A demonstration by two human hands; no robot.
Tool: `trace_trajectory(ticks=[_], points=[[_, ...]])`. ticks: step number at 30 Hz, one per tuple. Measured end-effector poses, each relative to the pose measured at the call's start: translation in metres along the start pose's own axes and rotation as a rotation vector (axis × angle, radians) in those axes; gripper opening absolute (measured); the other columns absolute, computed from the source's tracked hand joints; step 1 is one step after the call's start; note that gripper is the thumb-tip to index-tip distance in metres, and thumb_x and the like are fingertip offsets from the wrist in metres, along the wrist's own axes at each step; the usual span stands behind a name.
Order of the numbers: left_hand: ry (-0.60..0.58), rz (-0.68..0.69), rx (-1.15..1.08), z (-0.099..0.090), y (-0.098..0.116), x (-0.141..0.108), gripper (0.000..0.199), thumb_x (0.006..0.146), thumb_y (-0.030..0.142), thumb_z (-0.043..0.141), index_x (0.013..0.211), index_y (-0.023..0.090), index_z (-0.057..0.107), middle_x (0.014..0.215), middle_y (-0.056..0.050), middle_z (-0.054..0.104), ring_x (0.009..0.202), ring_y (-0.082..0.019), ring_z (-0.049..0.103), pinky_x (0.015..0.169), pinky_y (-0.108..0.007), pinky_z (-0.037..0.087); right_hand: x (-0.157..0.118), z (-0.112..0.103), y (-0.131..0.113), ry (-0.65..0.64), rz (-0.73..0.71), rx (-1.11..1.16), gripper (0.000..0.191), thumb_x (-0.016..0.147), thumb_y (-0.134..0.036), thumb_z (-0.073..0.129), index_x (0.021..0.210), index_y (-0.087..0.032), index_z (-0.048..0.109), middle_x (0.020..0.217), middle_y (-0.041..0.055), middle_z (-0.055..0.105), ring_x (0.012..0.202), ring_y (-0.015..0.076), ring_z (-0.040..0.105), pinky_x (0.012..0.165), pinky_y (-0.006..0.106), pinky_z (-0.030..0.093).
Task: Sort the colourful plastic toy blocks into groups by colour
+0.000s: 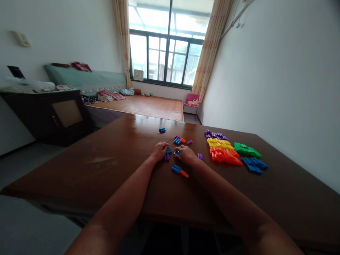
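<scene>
On the counter point(111, 187), one blue cluster point(169, 151) lies just right of the left hand point(159, 150), long axes roughly sideways, while the right hand point(186, 155) curls over a second blue cluster point(177, 153); whether either pinches, I cannot tell.

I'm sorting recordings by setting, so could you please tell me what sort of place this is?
Most likely a room in a home, perhaps a bedroom: a bed-like platform, long patterned curtains and a clock by the window suggest it.
</scene>
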State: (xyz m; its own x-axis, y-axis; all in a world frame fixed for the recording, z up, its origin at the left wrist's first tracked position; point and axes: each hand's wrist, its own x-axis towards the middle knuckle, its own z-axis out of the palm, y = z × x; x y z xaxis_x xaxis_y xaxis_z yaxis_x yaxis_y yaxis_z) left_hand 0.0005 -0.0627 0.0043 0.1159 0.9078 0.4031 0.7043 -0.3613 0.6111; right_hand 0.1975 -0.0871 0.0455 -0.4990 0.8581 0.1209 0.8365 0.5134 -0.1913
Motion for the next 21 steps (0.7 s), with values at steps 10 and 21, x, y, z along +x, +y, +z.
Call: trace_trajectory(ticks=[10, 21], points=[[-0.013, -0.008, 0.007, 0.0, 0.0, 0.002, 0.026, 0.083, 0.015, 0.05, 0.096, 0.017, 0.073, 0.1, -0.008, 0.069, 0.094, -0.019, 0.064, 0.091, -0.031, 0.048, 0.002, 0.013, 0.014, 0.107, 0.046, 0.023, 0.038, 0.082, -0.034, 0.061, 0.116, -0.018, 0.062, 0.116, 0.0132, 0.063, 0.11, 0.0256, 0.054, 0.098, 0.04, 0.039], [-0.068, 0.018, -0.01, -0.005, -0.003, 0.006, 0.031, 0.081, 0.031, 0.048, 0.097, 0.019, 0.071, 0.101, -0.008, 0.07, 0.094, -0.023, 0.064, 0.088, -0.034, 0.049, -0.108, -0.061, 0.161, 0.828, 0.353, 0.22, 0.046, 0.08, -0.047, 0.057, 0.115, -0.018, 0.056, 0.108, 0.0114, 0.064, 0.087, 0.0215, 0.06, 0.078, 0.036, 0.049]])
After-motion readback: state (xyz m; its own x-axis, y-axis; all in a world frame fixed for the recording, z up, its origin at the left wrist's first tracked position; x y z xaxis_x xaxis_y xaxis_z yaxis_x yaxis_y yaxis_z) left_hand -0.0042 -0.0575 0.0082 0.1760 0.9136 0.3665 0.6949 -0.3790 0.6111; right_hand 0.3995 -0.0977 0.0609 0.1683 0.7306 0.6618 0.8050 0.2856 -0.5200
